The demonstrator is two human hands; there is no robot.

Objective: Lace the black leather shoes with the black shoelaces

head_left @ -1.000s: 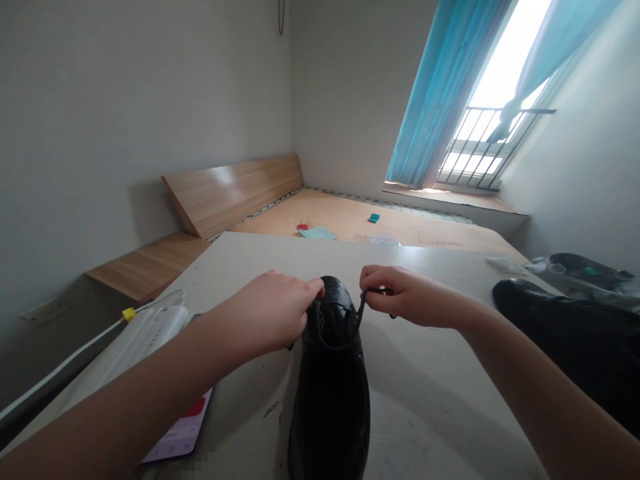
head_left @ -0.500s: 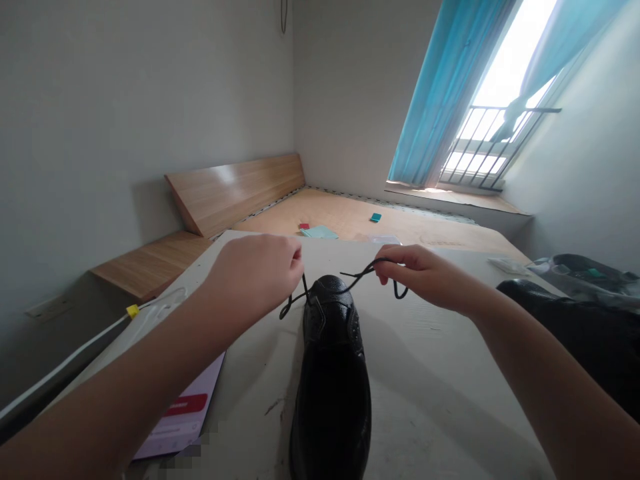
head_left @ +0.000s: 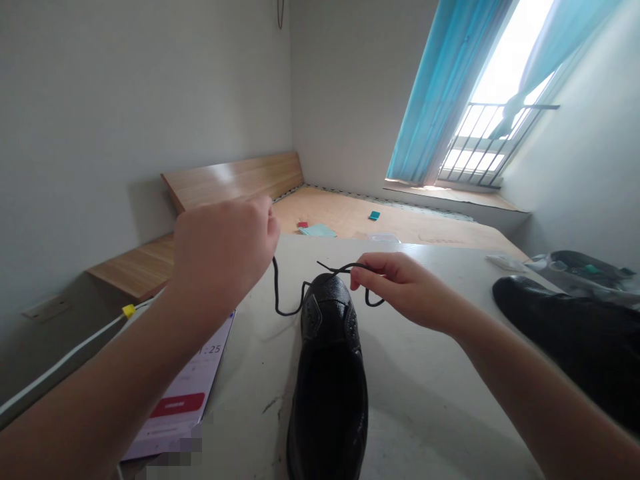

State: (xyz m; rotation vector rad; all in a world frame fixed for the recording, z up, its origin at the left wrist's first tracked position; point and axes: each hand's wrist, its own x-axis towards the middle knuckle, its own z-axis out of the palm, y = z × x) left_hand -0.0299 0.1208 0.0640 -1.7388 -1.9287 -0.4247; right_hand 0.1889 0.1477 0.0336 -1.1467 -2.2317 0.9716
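Observation:
A black leather shoe (head_left: 327, 373) stands on the pale tabletop with its toe pointing away from me. Raised to the left of its toe, my left hand (head_left: 230, 237) is closed on one end of a black shoelace (head_left: 277, 293); the lace hangs from the fist and curves back to the shoe. My right hand (head_left: 395, 283) pinches the same kind of lace just right of the toe. A thin free end sticks out to the left over the toe, and a small loop hangs below the fingers. The left fingertips are hidden behind the hand.
A second black shoe (head_left: 560, 327) lies at the right. By my left forearm is a lit phone or tablet screen (head_left: 185, 400), with a white cable (head_left: 65, 363) running past. A wooden bed board (head_left: 340, 207) lies beyond the table, bearing a teal piece (head_left: 375, 215) and a light green sheet (head_left: 317, 230).
My left hand has moved up and left, drawing out a longer stretch of lace. My right hand has shifted slightly left toward the toe, still pinching the lace.

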